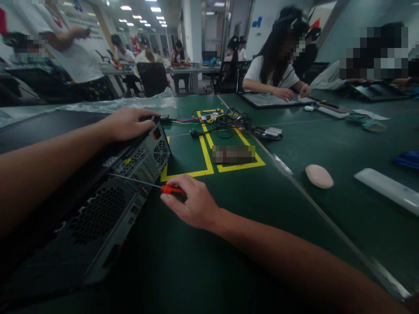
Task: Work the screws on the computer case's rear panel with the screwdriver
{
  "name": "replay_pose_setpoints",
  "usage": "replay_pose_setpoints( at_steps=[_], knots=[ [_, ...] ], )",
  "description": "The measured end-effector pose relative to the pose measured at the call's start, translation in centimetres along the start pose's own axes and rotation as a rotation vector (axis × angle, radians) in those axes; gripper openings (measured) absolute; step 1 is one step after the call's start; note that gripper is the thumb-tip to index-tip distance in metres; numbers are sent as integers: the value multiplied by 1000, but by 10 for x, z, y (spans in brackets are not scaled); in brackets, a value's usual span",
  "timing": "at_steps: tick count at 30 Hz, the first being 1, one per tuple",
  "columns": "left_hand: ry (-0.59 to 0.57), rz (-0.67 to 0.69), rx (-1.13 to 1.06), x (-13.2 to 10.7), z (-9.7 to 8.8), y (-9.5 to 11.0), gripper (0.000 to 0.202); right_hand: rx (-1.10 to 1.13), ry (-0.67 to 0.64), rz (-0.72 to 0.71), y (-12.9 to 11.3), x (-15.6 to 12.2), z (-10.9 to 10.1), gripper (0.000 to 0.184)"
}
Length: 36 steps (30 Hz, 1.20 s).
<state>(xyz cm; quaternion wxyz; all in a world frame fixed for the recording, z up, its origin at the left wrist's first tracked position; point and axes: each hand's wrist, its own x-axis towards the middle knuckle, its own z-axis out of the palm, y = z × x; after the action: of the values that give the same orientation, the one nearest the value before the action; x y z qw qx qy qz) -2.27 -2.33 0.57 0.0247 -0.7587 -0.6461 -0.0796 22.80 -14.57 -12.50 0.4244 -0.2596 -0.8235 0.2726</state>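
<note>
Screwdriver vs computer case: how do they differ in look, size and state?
The screwdriver is small and slim; the computer case is large and boxy.
The screwdriver is partly orange; the computer case is mostly black and grey.
The screwdriver is gripped in the right hand; the computer case lies under the left hand.

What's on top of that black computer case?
The left hand rests on the black computer case near its back edge, forearm stretched over it. The surface beneath hand and forearm is hidden.
</note>
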Motion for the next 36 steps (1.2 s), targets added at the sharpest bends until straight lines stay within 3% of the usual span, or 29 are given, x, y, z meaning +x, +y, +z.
replay_pose_setpoints(
  at_steps=[14,20,26,36],
  knots=[
    [-15,-2,0,0,-1,-3,71,-1,-52,-29,0,2,-1,34],
    [-12,2,-2,0,-1,-2,71,61,-35,40,-2,0,0,39],
    [-19,-23,15,-2,-3,3,70,94,-23,8,1,0,3,22],
    [-18,-32,9,-2,-3,3,72,79,-30,13,2,1,2,21]
  ],
)
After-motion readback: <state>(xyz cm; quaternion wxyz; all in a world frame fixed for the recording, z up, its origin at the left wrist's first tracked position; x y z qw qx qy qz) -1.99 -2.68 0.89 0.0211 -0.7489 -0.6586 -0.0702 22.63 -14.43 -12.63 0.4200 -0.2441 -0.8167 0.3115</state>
